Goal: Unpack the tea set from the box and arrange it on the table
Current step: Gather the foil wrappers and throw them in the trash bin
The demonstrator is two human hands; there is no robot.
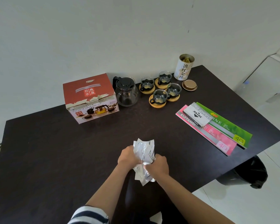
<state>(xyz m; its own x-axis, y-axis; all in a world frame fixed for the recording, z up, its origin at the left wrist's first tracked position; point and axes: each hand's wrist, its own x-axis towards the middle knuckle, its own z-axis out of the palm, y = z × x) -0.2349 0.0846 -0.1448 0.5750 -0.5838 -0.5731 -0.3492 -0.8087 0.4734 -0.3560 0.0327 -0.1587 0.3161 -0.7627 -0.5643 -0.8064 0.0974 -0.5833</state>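
Head view: red-and-white cardboard tea-set box (90, 98) stands closed on the dark brown table (55, 151), at the far side near the wall. Landmark for all positions: this box.

Just right of the box, touching or nearly so: clear glass teapot with black lid and handle (126, 91). Further right of the box: four small glass cups with black holders (160, 88), each on its own round wooden coaster (157, 104), grouped two by two. Beyond the cups, still further right of the box: open cylindrical white tea tin with dark characters (183, 67); its round tan lid (189, 85) lies on the table just in front of it.

Well right of the box and nearer the person: pink and green booklets (223, 135) overlapping, with a white stamp-pad box (197, 114) on top.

In front of the box, well apart, over the table's middle: left hand (128, 156) and right hand (158, 165), both with fingers curled, gripping a crumpled silvery foil wrapper (145, 152) between them. Striped sleeve (89, 215) at bottom edge.

Black bin (247, 173) on the floor, beyond the table's right edge.
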